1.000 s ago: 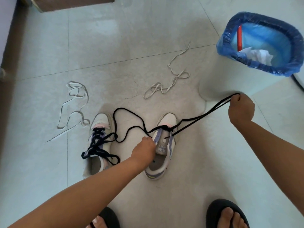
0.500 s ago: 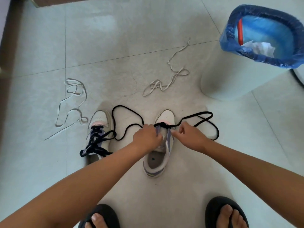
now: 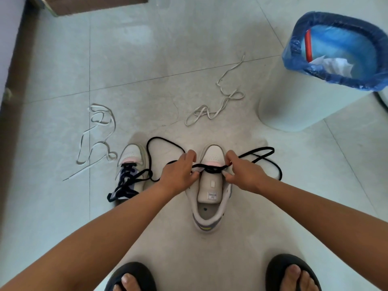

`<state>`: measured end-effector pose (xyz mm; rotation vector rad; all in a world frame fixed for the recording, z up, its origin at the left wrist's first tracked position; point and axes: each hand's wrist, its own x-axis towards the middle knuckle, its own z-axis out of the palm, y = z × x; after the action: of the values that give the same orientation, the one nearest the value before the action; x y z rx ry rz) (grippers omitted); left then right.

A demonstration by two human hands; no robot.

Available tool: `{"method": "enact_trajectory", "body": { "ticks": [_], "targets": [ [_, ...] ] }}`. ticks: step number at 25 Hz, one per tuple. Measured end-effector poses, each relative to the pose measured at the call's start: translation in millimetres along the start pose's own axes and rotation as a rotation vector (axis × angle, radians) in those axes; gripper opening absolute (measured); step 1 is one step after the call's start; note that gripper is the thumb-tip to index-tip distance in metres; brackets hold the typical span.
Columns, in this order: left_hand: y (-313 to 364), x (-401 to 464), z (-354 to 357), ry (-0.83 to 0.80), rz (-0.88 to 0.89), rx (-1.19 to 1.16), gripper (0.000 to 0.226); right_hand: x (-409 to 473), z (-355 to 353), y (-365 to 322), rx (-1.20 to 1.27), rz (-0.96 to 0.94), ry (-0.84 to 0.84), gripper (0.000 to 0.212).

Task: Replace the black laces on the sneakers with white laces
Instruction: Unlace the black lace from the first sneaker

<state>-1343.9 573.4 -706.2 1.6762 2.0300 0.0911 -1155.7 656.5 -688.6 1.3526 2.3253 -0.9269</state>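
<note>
We've got our left hand point(image 3: 178, 173) and right hand point(image 3: 243, 175) both pinching the black lace point(image 3: 211, 169) across the last eyelets of the right sneaker point(image 3: 210, 198) mid-floor, while the left sneaker point(image 3: 131, 164) sits laced beside it, two white laces point(image 3: 98, 133) point(image 3: 218, 106) beyond.

Probably a room in a home: a pale, glossy tiled floor point(image 3: 189, 59), a white waste bin point(image 3: 310, 106) lined with a blue plastic bag, black slippers point(image 3: 291, 271) on bare feet near the bin, and brown wooden trim point(image 3: 12, 80) far left of it.
</note>
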Motion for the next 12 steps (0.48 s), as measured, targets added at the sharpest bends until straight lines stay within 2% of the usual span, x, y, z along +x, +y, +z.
{"method": "enact_trajectory", "body": {
  "ticks": [3,6,8,10,12],
  "targets": [
    [2,1,1,-0.003,0.126,0.072,0.027,0,0,-3,-0.059,-0.07,0.019,0.024],
    [1,7,4,-0.025,0.233,0.164,0.038,3,3,-5,-0.072,-0.075,0.018,0.018],
    [3,10,7,-0.041,0.229,0.174,0.04,2,6,-6,-0.059,-0.082,0.03,0.018],
    [8,14,7,-0.087,0.198,0.136,0.033,1,8,-7,-0.064,-0.089,0.058,0.021],
    [13,17,6,-0.125,0.2,0.046,0.017,1,9,-10,-0.099,-0.091,0.072,0.026]
  ]
}}
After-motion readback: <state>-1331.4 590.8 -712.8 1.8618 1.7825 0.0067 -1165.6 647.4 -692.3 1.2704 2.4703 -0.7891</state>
